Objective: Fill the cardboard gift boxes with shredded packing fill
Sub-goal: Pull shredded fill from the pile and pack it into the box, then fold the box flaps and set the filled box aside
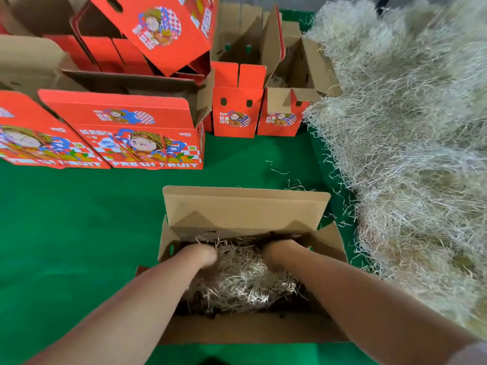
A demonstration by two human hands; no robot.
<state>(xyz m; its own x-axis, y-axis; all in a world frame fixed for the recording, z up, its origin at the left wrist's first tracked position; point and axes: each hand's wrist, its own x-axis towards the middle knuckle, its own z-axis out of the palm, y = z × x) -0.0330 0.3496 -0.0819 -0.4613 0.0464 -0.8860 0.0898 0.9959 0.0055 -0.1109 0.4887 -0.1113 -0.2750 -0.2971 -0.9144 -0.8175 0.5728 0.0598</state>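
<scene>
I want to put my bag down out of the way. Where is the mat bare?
Widest bare mat: left of the open box, in front of the FRESH FRUIT boxes. A smaller strip lies between the open box and two small red boxes, with stray strands. Crowded: fill pile on the right, stacked boxes at back left.

Two grips (203, 255) (277, 252), seven-plus boxes (245, 206), one fill heap (408, 133)
</scene>
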